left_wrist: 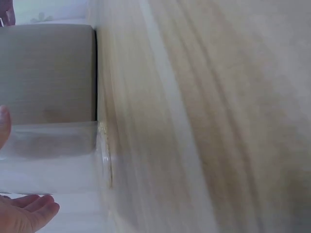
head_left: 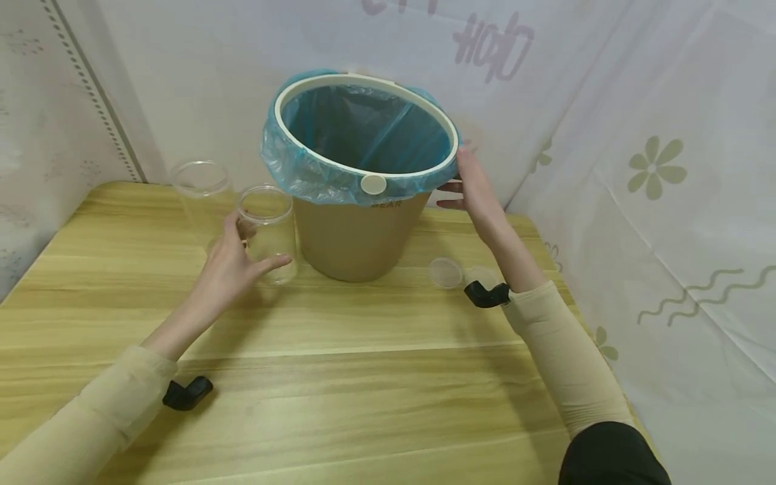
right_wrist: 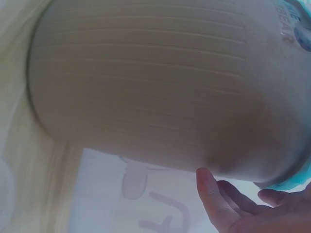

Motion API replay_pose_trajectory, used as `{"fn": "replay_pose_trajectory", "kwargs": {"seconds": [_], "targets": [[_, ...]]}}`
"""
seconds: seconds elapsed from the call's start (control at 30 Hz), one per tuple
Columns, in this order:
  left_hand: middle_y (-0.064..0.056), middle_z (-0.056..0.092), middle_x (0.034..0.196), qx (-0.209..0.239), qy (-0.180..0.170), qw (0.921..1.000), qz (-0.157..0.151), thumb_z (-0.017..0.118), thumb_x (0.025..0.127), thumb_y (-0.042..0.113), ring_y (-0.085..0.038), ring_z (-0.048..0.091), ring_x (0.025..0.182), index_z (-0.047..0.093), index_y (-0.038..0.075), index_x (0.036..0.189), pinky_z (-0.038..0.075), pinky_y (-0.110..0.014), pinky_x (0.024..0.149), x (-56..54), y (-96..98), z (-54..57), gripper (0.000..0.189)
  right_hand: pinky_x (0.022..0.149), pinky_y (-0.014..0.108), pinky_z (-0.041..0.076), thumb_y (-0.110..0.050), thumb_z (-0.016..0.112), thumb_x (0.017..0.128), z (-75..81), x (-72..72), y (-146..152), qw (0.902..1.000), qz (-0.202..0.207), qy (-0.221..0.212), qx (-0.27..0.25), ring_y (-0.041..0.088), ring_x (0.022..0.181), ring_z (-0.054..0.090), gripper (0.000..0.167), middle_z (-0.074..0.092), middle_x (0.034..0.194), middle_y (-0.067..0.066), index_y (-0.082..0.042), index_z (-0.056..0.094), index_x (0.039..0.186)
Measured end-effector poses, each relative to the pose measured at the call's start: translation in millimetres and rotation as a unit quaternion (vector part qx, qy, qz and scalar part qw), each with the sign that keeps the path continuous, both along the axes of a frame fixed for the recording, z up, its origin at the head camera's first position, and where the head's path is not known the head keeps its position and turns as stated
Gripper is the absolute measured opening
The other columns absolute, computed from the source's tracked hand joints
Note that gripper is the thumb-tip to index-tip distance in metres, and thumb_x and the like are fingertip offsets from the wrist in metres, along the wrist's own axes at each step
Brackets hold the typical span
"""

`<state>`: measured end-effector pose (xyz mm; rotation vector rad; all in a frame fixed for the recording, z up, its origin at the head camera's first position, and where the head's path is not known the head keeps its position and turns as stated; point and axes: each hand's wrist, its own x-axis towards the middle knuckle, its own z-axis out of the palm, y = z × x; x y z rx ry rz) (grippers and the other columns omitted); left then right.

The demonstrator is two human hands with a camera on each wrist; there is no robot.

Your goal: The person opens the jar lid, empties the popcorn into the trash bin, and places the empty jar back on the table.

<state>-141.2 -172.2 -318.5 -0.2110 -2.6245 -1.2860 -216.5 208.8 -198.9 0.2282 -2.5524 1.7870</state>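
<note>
A brown trash bin [head_left: 358, 236] lined with a blue plastic bag [head_left: 315, 178] stands upright at the back, a white ring around its rim. My left hand [head_left: 233, 263] is around a clear plastic cup [head_left: 269, 232] left of the bin, thumb in front and fingers at the far left side. In the left wrist view the fingers [left_wrist: 36, 208] are extended beside the cup; firm contact is unclear. A second clear cup [head_left: 203, 195] stands farther left. My right hand [head_left: 479, 192] is at the bin's right side, just under the rim, its fingers extended.
Two round clear lids [head_left: 446, 273] lie on the wooden table [head_left: 339, 391], right of the bin, one partly behind the black mount [head_left: 487, 294] on my right wrist. A printed white cloth [head_left: 667, 269] hangs behind and along the right side.
</note>
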Motion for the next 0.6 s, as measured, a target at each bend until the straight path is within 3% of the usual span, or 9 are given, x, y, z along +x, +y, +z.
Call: {"fn": "replay_pose_trajectory", "kwargs": {"seconds": [0.23,0.37,0.6], "targets": [[-0.028,0.039,0.157,0.010,-0.022,0.9997,-0.002,0.076,0.092,0.042,-0.051,0.042,0.140,-0.004,0.013,0.165,0.036,-0.070,0.111,17.1,-6.3,6.6,0.112,0.107,0.058,0.052,-0.059,0.028,0.107,-15.9,16.4,13.9,0.9988,0.020,0.020,0.039,0.038,0.136,0.056,0.065,0.050,0.150,0.021,-0.024,0.028,0.162],[-0.024,0.037,0.160,0.002,-0.015,0.9998,-0.013,0.075,0.092,0.046,-0.047,0.039,0.145,-0.005,0.019,0.165,0.034,-0.067,0.115,25.4,-7.8,13.2,0.112,0.107,0.060,0.051,-0.057,0.032,0.108,-23.2,24.4,20.3,0.9965,0.025,0.043,0.067,0.039,0.138,0.055,0.064,0.048,0.154,0.020,-0.029,0.022,0.164],[-0.023,0.031,0.165,-0.019,0.000,0.9997,-0.015,0.075,0.092,0.044,-0.048,0.038,0.146,0.000,0.015,0.166,0.036,-0.071,0.112,44.2,-3.3,22.0,0.109,0.109,0.055,0.051,-0.054,0.038,0.108,-39.0,45.1,24.5,0.9867,0.038,0.057,0.148,0.034,0.140,0.055,0.064,0.048,0.157,0.015,-0.031,0.021,0.165]]}}
